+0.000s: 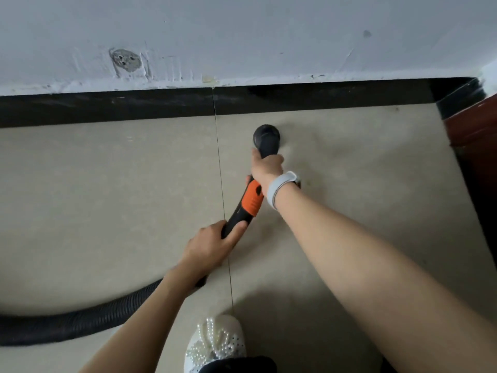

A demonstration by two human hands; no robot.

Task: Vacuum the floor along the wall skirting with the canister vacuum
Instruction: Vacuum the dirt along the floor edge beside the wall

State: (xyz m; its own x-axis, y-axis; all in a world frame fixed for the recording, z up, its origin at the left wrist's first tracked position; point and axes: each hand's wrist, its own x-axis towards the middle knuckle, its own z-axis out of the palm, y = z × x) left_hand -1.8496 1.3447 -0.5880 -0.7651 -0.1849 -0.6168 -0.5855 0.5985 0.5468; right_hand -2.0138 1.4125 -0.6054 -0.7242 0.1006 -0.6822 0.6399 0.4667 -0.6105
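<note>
A black vacuum wand with an orange collar (251,201) points at the floor near the black wall skirting (161,106). Its round black nozzle (265,135) sits on the beige tile a short way in front of the skirting. My right hand (267,166) grips the wand just behind the nozzle. My left hand (211,244) grips the black handle below the orange collar. The black ribbed hose (80,316) runs from the handle off to the lower left. The canister itself is out of view.
A scuffed white wall (242,36) with a grey patch (125,60) rises above the skirting. A dark red-brown door or frame (473,125) stands at the right edge. My white beaded shoe (215,343) is at the bottom centre on the beige tiles.
</note>
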